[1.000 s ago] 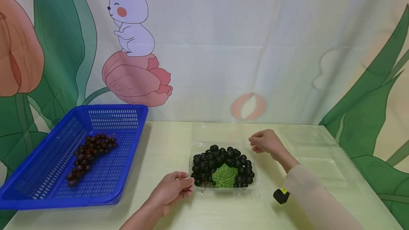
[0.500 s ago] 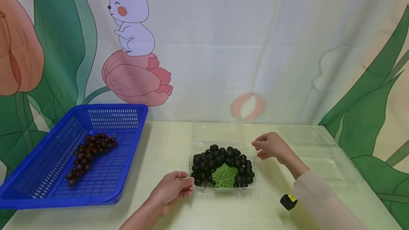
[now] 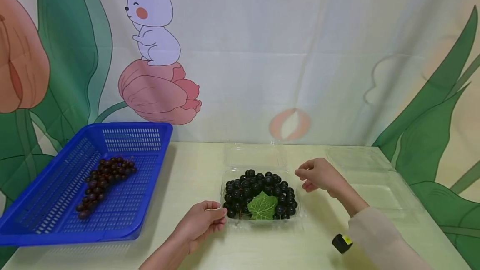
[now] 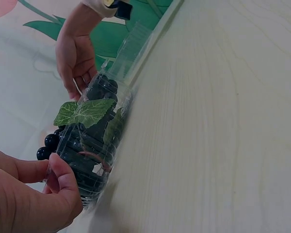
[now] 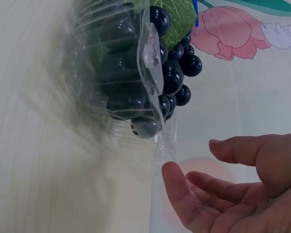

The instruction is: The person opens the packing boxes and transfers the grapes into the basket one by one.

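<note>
A clear plastic clamshell box [image 3: 262,224] stands on the table with its lid [image 3: 256,155] folded back. A bunch of dark grapes [image 3: 243,188] fills it, and a green leaf [image 3: 262,206] lies at the front. My left hand [image 3: 201,222] pinches the box's left front rim between thumb and fingers; the left wrist view shows the thumb [image 4: 63,172] on that edge. Off the box's right side, my right hand [image 3: 318,174] hovers with loosely bent fingers and holds nothing. In the right wrist view a gap separates its thumb [image 5: 237,149] from its fingers.
To the left is a blue plastic basket [image 3: 153,191] with a bunch of reddish-brown grapes [image 3: 99,184] inside. Another clear clamshell box [image 3: 378,195] lies open at the right. A black and yellow object [image 3: 342,243] hangs by the right sleeve. A printed cloth backdrop [image 3: 240,74] rises behind the table.
My right hand has drawn away from the box, slightly right and toward me. The black and yellow object shifted along with that sleeve. My left hand keeps its hold on the rim.
</note>
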### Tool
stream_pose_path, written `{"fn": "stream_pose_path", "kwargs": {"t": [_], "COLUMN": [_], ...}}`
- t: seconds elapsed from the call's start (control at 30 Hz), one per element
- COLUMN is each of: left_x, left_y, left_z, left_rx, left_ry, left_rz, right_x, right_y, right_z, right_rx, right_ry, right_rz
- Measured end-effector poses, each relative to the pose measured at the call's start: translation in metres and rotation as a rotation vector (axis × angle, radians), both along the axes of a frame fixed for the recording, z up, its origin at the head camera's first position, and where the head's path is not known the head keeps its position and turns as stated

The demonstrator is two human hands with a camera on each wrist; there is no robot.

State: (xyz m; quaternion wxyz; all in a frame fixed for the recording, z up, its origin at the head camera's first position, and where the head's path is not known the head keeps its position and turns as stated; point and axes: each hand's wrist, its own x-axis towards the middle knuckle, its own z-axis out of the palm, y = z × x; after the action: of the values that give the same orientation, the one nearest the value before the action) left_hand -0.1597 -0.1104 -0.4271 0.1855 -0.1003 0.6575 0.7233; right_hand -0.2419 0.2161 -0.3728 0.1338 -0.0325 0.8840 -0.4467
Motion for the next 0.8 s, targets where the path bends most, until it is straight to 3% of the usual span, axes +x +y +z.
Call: {"fn": "stream_pose_path", "kwargs": {"t": [0.8], "left_x": [-0.001], "left_y": [0.0], "left_z": [-0.002], "left_rx": [0.01], "left_ry": [0.006], "left_rz": [-0.007], "right_x": [0.024], "right_y": [-0.003], "right_z": [0.001], "right_rx": [0.061], "right_ry": [0.056], "right_rz": [-0.001]}}
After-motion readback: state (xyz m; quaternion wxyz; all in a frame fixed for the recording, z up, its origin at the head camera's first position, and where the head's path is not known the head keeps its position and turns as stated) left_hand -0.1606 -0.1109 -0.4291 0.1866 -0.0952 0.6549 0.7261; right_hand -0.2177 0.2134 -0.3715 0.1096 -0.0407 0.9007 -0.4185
